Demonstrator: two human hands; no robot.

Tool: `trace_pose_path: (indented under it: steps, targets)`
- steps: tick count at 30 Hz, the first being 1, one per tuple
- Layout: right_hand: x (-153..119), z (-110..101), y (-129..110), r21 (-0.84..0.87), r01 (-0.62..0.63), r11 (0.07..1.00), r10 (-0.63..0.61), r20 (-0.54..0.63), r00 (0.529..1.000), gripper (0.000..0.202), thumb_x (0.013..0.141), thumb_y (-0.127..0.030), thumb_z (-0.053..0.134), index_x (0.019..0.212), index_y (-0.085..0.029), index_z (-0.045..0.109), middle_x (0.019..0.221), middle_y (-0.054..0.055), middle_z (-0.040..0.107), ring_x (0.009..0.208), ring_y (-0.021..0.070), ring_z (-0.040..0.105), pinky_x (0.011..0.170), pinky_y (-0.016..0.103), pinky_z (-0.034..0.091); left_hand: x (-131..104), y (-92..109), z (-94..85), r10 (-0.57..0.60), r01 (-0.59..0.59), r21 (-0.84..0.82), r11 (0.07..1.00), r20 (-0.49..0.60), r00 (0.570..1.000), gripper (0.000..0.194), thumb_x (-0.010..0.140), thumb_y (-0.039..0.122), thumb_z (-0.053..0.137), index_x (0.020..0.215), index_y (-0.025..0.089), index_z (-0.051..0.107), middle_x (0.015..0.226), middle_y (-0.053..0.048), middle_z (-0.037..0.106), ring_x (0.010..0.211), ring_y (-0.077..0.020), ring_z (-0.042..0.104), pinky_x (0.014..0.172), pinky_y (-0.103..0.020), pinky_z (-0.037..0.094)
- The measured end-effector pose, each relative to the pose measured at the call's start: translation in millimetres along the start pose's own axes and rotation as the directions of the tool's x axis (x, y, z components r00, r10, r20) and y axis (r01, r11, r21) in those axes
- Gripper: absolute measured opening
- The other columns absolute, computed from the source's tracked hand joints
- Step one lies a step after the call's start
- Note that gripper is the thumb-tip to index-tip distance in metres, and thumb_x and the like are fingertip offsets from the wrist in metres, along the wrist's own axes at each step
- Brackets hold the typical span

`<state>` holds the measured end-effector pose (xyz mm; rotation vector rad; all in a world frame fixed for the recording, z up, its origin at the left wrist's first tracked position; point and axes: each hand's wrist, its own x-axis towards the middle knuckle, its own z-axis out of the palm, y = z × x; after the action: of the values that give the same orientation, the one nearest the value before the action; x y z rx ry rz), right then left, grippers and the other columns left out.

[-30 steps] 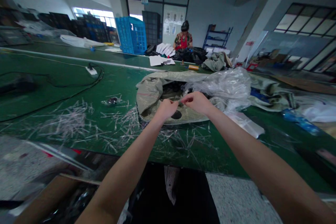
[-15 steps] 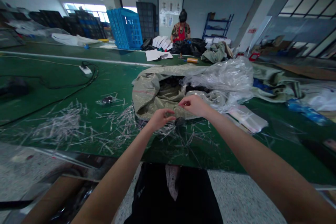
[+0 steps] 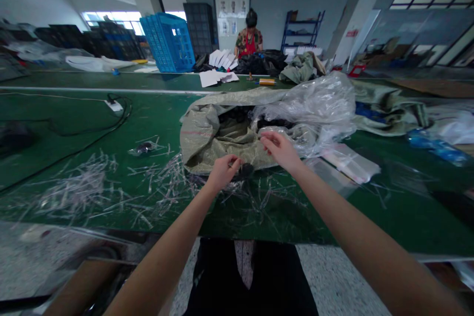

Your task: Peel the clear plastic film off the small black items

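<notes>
My left hand (image 3: 224, 170) is pinched at the edge of a small dark item (image 3: 246, 171), whose kind I cannot make out. It is just in front of a woven grey-green sack (image 3: 202, 136) lying with its mouth open. Dark things (image 3: 237, 114) show inside the sack. My right hand (image 3: 281, 150) hovers over the sack's near side, fingers bent and apart, with nothing visible in them. Close behind it, a clear plastic bag (image 3: 314, 108) spills over the sack's right part. Thin clear strips (image 3: 174, 177) are strewn around the sack's front.
A heap of clear strips (image 3: 79, 185) and a small wrapped dark piece (image 3: 143, 148) lie left. Flat clear bags (image 3: 351, 163) and a blue-wrapped bundle (image 3: 439, 147) lie right. Across the green table stand a blue crate (image 3: 168, 42) and a person (image 3: 250, 42). A black cable (image 3: 92, 136) crosses left.
My right hand has lifted slightly away from my left, its fingers now nearer the clear bag. My left hand's fingers have closed together by the dark item. The view has shifted a little.
</notes>
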<state>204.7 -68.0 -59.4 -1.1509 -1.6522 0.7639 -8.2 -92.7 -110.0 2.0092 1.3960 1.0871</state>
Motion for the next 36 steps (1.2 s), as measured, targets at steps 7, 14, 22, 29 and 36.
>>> trace_pose_path:
  steps: [7,14,22,29,36]
  targets:
    - [-40.6,28.3,36.1,0.247,-0.108,0.963,0.11,0.004,0.994,0.036,0.073,-0.041,0.071,0.1,-0.019,0.064,0.105,0.009,0.069,0.093,0.0213,0.065,0.083,0.037,0.053,2.3,-3.1,-0.4,-0.12,0.114,-0.11,0.987,-0.048,0.992,0.023,0.087,0.033,0.051,0.079,0.017,0.066,0.084,-0.005,0.075,0.08,-0.0182,0.067,0.076,-0.027,0.047]
    - [-38.0,45.0,43.4,0.132,-0.14,0.981,0.152,-0.083,0.985,0.022,0.079,-0.039,0.063,0.082,-0.018,0.069,0.083,0.007,0.073,0.079,0.0215,0.068,0.078,0.037,0.054,2.1,-8.5,-2.5,-0.18,0.175,-0.134,0.975,-0.026,0.983,0.026,0.085,0.036,0.052,0.078,0.016,0.067,0.08,-0.004,0.073,0.074,-0.0172,0.064,0.071,-0.026,0.045]
    - [-34.6,55.0,50.3,0.239,-0.203,0.949,0.219,-0.039,0.975,0.018,0.08,-0.031,0.057,0.08,-0.019,0.07,0.084,0.006,0.074,0.078,0.0204,0.068,0.073,0.034,0.056,0.5,-13.4,-8.5,-0.236,0.235,-0.084,0.968,-0.013,0.972,0.021,0.081,0.035,0.059,0.079,0.015,0.068,0.08,-0.005,0.072,0.076,-0.0186,0.064,0.073,-0.028,0.046]
    - [-31.3,54.5,59.9,0.216,-0.202,0.955,0.204,0.014,0.979,0.02,0.081,-0.031,0.057,0.083,-0.018,0.072,0.085,0.006,0.074,0.078,0.0204,0.068,0.078,0.036,0.055,19.0,-14.7,-10.6,-0.163,0.161,-0.192,0.968,0.004,0.987,0.026,0.082,0.038,0.061,0.085,0.014,0.072,0.084,-0.006,0.074,0.079,-0.0177,0.064,0.077,-0.028,0.047]
    - [-34.6,55.6,60.8,0.23,-0.185,0.955,0.212,-0.098,0.972,0.029,0.079,-0.039,0.064,0.096,-0.017,0.067,0.097,0.01,0.073,0.086,0.0221,0.07,0.075,0.036,0.057,19.0,-17.4,-7.1,-0.276,0.259,-0.335,0.906,-0.006,0.961,0.025,0.08,0.036,0.062,0.085,0.013,0.071,0.08,-0.006,0.074,0.064,-0.0138,0.062,0.057,-0.023,0.043]
